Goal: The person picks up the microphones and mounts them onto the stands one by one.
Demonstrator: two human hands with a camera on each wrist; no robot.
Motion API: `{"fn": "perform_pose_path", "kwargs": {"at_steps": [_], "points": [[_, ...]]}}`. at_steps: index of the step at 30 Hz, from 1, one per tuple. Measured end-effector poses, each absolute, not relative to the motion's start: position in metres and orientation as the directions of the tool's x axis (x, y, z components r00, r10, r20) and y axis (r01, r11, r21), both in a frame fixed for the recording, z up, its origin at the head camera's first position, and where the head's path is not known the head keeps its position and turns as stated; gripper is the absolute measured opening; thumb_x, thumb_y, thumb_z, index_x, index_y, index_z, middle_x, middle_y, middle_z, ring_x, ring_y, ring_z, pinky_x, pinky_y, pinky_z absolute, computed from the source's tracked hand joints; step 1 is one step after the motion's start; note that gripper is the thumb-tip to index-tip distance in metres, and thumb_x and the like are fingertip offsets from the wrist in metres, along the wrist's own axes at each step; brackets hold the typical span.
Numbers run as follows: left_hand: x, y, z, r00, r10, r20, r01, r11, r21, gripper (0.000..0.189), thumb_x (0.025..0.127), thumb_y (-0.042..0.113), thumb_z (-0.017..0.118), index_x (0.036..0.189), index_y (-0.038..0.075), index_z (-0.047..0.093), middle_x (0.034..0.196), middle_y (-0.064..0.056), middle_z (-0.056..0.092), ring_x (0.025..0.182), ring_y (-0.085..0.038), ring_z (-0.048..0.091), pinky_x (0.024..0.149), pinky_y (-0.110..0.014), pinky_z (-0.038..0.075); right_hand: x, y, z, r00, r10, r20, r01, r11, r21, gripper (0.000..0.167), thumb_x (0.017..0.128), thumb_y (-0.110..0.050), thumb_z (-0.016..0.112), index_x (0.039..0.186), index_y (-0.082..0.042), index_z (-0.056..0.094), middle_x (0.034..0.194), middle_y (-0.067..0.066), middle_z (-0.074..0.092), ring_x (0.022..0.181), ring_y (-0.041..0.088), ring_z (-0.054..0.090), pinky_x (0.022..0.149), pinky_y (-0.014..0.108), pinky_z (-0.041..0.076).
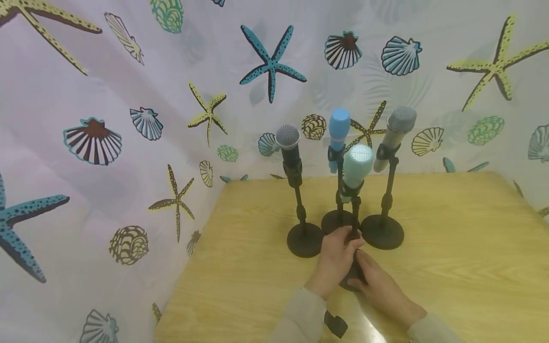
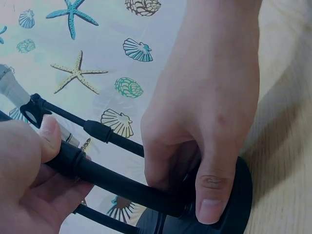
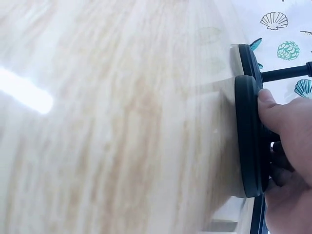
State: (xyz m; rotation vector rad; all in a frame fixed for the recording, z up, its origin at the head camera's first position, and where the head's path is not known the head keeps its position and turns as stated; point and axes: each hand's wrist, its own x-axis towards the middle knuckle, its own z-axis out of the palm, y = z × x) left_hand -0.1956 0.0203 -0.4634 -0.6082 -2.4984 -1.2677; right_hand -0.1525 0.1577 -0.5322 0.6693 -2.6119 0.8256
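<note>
My left hand grips the black post of a microphone stand, which carries a pale green microphone in its clip. Lower down, my right hand holds the round base of the same stand. In the left wrist view the left hand has its thumb along the post, while the right hand reaches down onto the base. The right wrist view shows the right thumb against the dark base, close to the tabletop; whether it touches cannot be told.
Behind stand a black microphone at left, a blue microphone in the middle and a grey-headed microphone at right, each on a round-based stand. The wooden table meets a seashell-print curtain. A small black object is beside the left sleeve.
</note>
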Motion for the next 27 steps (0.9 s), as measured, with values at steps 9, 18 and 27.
{"fn": "perform_pose_path", "kwargs": {"at_steps": [9,18,27], "points": [[-0.209,0.013,-0.466,-0.801,0.408,0.439,0.597,0.484,0.64,0.017,0.093,0.028,0.061,0.102,0.016,0.067,0.095,0.004,0.074,0.086,0.001,0.064,0.078,-0.006,0.047,-0.155,0.16,-0.535,-0.845,-0.336,0.415,-0.511,0.735,-0.445,0.069,0.083,-0.014,0.078,0.135,0.018,0.045,0.139,0.037,0.047,0.126,0.051,0.051,0.102,0.058,0.046],[-0.22,0.007,-0.463,-0.818,0.458,0.348,0.547,0.435,0.716,0.018,0.096,0.03,0.057,0.106,0.017,0.066,0.101,0.003,0.075,0.098,0.001,0.064,0.088,-0.011,0.049,-0.162,0.159,-0.53,-0.884,-0.319,0.342,-0.46,0.724,-0.514,0.064,0.089,-0.013,0.072,0.138,0.016,0.043,0.144,0.036,0.042,0.131,0.051,0.046,0.106,0.06,0.042],[-0.224,0.015,-0.476,-0.851,0.387,0.356,0.486,0.321,0.813,0.032,0.094,0.035,0.05,0.116,0.018,0.066,0.108,0.002,0.076,0.106,-0.002,0.068,0.099,-0.02,0.05,-0.175,0.161,-0.538,-0.867,-0.335,0.37,-0.49,0.714,-0.501,0.065,0.088,-0.013,0.074,0.14,0.012,0.044,0.146,0.031,0.045,0.131,0.048,0.048,0.106,0.057,0.044]]}}
